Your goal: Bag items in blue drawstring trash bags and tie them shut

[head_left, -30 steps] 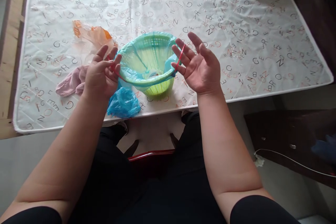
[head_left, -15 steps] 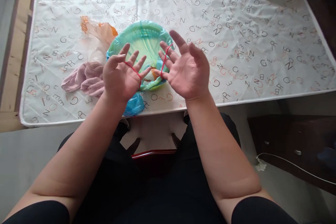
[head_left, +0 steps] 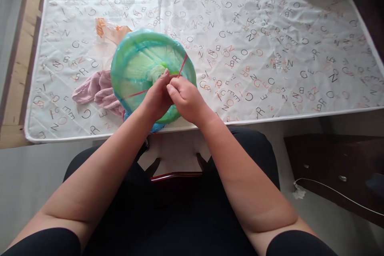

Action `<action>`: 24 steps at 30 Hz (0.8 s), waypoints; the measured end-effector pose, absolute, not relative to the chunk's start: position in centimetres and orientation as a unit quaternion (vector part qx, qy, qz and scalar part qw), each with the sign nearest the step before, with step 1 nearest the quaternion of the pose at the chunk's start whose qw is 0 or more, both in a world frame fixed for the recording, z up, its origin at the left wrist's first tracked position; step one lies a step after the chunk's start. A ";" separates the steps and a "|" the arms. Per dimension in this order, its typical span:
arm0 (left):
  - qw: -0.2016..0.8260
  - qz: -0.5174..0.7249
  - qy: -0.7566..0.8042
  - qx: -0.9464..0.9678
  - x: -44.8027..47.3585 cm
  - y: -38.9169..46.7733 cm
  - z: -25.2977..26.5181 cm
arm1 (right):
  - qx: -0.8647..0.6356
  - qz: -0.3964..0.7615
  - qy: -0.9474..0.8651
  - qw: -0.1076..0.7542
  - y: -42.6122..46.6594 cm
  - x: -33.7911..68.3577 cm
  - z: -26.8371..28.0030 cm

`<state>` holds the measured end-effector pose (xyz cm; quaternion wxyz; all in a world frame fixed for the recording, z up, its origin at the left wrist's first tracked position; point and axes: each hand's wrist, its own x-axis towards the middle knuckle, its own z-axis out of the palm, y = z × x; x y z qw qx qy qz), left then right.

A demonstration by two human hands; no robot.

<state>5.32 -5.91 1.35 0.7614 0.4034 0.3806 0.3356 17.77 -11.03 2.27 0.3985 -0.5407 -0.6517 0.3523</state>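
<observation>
My left hand [head_left: 159, 97] and right hand [head_left: 189, 98] meet, fingers curled on the red string [head_left: 182, 65]. Probably light, limp, slightly slippery; I'd pinch its straight runs close in.

left hand [head_left: 158, 97] + right hand [head_left: 187, 99]: together, curled | forearms [head_left: 240, 168]: slanting inward

Free tabletop [head_left: 270, 68] right of the basket [head_left: 132, 60], pink cloth [head_left: 103, 91] at left

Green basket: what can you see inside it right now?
A translucent blue-green bag lines the basket, with red string crossing in front. The left hand and right hand cover the nearer part, so anything lying behind them cannot be seen.
</observation>
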 end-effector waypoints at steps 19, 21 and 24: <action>0.736 0.362 0.383 0.425 4.3 -5.2 3.2 | -0.663 0.136 -0.564 0.472 -11.7 20.0 1.8; 0.744 0.359 0.379 0.416 4.3 -5.3 3.6 | -0.672 0.190 -0.551 0.457 -11.1 20.6 1.2; 0.748 0.346 0.380 0.420 4.0 -5.5 4.6 | -0.672 0.285 -0.548 0.409 -10.8 21.1 1.2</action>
